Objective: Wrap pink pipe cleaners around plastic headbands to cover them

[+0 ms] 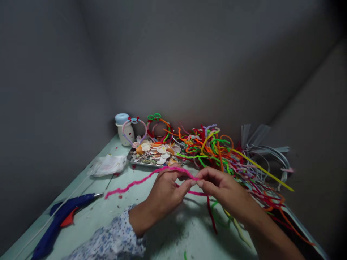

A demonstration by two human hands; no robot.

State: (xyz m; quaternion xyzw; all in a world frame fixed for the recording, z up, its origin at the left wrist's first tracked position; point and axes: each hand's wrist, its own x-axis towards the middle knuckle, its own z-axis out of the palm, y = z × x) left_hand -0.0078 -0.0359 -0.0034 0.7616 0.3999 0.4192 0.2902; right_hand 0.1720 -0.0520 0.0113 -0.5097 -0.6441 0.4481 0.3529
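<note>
Two hands meet near the middle: the left hand point(169, 187) and the right hand point(221, 186) both have thumb and finger pinched shut on one pink pipe cleaner point(141, 181), its loose end reaching left. One blue glue gun point(61, 220) lies at near left on the worktop point(108, 231). Beyond it sits one plastic bag point(110, 165). Farther back are one tray point(148, 165) of shells, two decorated hoops point(146, 129) and one lidded jar point(126, 133); right of the tray, one heap of pipe cleaners point(214, 148), too tangled to count.
</note>
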